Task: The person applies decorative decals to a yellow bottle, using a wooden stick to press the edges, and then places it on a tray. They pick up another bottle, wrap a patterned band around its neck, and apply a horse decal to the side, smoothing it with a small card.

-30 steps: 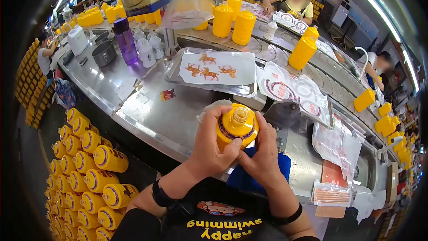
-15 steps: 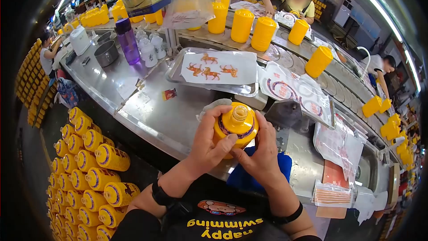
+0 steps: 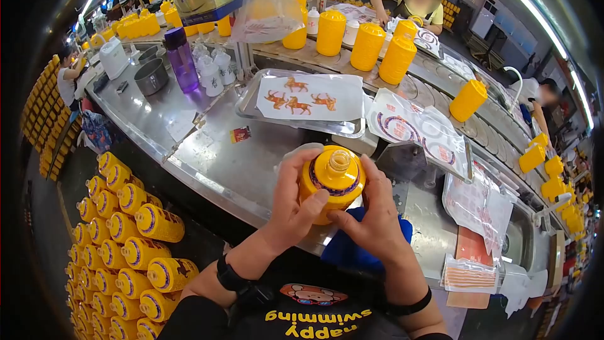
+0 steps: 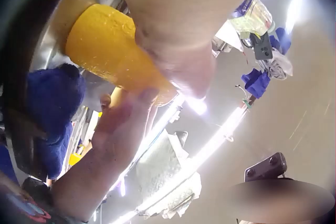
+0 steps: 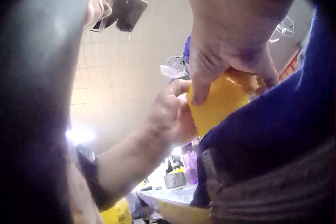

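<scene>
Both hands grip a yellow bottle (image 3: pixel 335 182) with a clear glass neck and a dark patterned band round its shoulder. On its left side is the left hand (image 3: pixel 290 204), thumb against the band. My right hand (image 3: pixel 372 214) holds the other side, thumb low on the front. The left wrist view shows the yellow body (image 4: pixel 105 40) between the hands; a right-wrist view of it (image 5: pixel 220 103) has fingers spread round it. A pale cloth or pad shows at the left fingertips. Under the right hand lies a blue cloth (image 3: pixel 352 245).
A tray with a horse-print sheet (image 3: pixel 308 97) and another with ring-shaped prints (image 3: pixel 409 129) stand behind the bottle. Yellow bottles (image 3: pixel 367 47) line the conveyor. Many more (image 3: pixel 157 221) are stacked at the lower left. A purple bottle (image 3: pixel 182 63) and a sink are on the counter.
The left thumb has shifted slightly along the band, and the held bottle tilts a little differently. Bottles on the conveyor have moved to the right.
</scene>
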Motion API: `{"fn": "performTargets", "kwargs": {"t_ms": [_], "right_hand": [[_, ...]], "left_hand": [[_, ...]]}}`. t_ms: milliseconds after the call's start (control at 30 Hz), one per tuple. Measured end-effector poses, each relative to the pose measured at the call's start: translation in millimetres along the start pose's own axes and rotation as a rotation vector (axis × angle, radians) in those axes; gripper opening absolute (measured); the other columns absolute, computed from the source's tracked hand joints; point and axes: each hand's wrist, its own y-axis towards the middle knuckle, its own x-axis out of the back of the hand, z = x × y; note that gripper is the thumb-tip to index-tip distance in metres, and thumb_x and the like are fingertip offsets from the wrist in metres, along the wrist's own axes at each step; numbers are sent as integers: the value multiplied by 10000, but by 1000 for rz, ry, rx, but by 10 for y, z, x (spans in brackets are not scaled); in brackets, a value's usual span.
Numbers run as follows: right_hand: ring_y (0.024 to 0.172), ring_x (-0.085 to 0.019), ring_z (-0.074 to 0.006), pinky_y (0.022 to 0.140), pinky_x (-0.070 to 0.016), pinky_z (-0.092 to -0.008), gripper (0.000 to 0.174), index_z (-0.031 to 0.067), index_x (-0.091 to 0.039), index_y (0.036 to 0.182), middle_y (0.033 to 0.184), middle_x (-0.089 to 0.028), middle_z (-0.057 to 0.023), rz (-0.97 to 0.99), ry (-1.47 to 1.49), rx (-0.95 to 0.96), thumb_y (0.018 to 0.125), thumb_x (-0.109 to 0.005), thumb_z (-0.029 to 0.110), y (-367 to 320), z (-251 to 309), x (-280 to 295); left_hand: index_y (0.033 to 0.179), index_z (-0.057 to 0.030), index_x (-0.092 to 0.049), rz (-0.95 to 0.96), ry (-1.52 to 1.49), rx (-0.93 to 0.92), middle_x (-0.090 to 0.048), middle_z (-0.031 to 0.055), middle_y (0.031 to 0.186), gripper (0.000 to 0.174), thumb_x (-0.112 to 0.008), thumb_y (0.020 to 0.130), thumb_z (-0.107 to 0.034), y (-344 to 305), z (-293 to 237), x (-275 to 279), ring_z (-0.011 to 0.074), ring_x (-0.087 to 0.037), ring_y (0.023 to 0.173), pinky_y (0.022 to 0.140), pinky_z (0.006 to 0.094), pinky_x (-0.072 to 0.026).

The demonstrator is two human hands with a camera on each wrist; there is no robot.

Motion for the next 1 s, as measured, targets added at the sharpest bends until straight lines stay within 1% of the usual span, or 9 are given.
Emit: {"fn": "performTargets", "kwargs": {"t_ms": [67, 167, 200, 333, 433, 533, 633, 800, 1000], "right_hand": [[1176, -455, -401, 1036, -368, -460, 992, -26, -262, 1478, 1303, -486, -226, 8, -17, 38, 707, -839, 214, 42, 35, 70], [1197, -443, -403, 1047, -360, -458, 987, -20, -251, 1489, 1337, -484, -224, 53, -21, 66, 710, -820, 185, 90, 44, 91], [1204, -440, -404, 1051, -358, -457, 980, -18, -251, 1490, 1347, -484, -223, 75, -19, 73, 710, -813, 173, 96, 40, 87], [1187, -462, -405, 1050, -357, -453, 924, 6, -288, 1483, 1334, -503, -209, 1, -73, 168, 690, -756, 85, 101, -48, 19], [1172, -473, -402, 1037, -366, -449, 916, 8, -314, 1469, 1316, -511, -203, -26, -75, 205, 690, -786, 107, 101, -78, -14], [1172, -473, -397, 1027, -371, -450, 928, -1, -341, 1445, 1320, -507, -197, -60, -70, 189, 673, -834, 154, 78, -71, -50], [1174, -471, -390, 1023, -372, -450, 963, -10, -347, 1432, 1318, -503, -196, -31, -5, 101, 650, -869, 198, 73, -11, -46], [1178, -467, -387, 1019, -377, -451, 964, -9, -350, 1426, 1293, -504, -203, -53, -40, 143, 644, -876, 195, 75, 0, -95], [1185, -465, -386, 1022, -379, -449, 966, -3, -352, 1427, 1294, -501, -206, -66, -65, 143, 639, -879, 187, 72, 21, -107]], "left_hand": [[1315, -35, -434, -99, 60, -159, -523, 163, 1252, 469, -612, 902, -169, -82, 96, 5, 299, -484, 1239, 1106, 453, -330], [1300, -80, -479, 22, 600, -505, -557, 165, 1247, 417, -600, 921, -205, -243, 125, 123, 347, -468, 1265, 1137, 564, -233], [1234, -166, -566, 22, 651, -534, -573, 135, 1264, 338, -614, 901, -206, -307, 132, 86, 331, -473, 1261, 1149, 604, -172], [1107, -268, -656, 88, 922, -663, -601, 53, 1212, 255, -653, 855, -234, -296, 58, 24, 270, -476, 1255, 1165, 572, -171], [1097, -257, -657, 95, 831, -618, -614, 49, 1169, 224, -640, 878, -210, -210, 33, -43, 266, -487, 1218, 1157, 565, -193], [1136, -177, -625, 67, 657, -552, -610, 79, 1167, 238, -629, 897, -180, -222, 72, 85, 276, -500, 1170, 1132, 554, -240], [1180, -78, -566, -98, 473, -371, -608, 122, 1152, 285, -621, 913, -159, -229, 62, 110, 302, -503, 1143, 1098, 549, -281], [1246, -34, -417, 42, -124, 66, -450, 84, 1214, 322, -561, 981, -149, -67, -12, 93, 157, -462, 1138, 1014, 273, -364], [1251, -48, -389, 25, -153, 82, -438, 80, 1178, 332, -557, 978, -136, -41, -17, 53, 142, -460, 1120, 1001, 284, -382]]}}
